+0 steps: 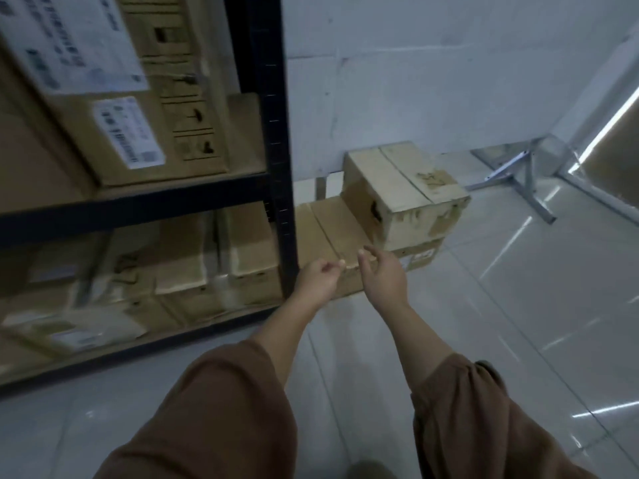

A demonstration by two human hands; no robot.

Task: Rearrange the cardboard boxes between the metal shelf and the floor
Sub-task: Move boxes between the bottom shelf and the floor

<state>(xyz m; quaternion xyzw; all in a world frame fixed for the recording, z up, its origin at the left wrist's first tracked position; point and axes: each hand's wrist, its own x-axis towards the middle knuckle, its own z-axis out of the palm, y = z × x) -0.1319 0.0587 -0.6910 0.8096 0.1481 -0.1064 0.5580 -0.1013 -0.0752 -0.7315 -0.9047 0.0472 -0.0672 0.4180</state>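
- Pale glossy tile floor (518, 323) fills the right and bottom of the frame, with streaks of light on it.
- A white wall (415, 81) runs across the upper right.
- The black metal shelf (273, 133) takes up the left half, and its corner post stands just left of centre.
- A big box (166, 108) with white labels sits on the upper level, in the upper left. It is blurred, so the print cannot be read.
- Several boxes (179, 257) stand side by side on the bottom level, at centre left.
- A flat box (332, 229) lies on the floor at centre, just right of the post.
- A smaller box (404, 188) rests on the far end of the flat one, against the wall. Its top is taped and its near face is scuffed.
- A grey metal frame (529, 181) stands on the floor at right of centre.
- Brown sleeves (214, 409) cover both upper arms at the bottom, and the forearms are bare.
- The left hand (318, 274) is over the flat box's near edge, fingers loosely curled and gripping nothing.
- The right hand (383, 271) is just beside it, fingers relaxed and slightly bent, also holding nothing. I cannot tell whether either hand touches the box.
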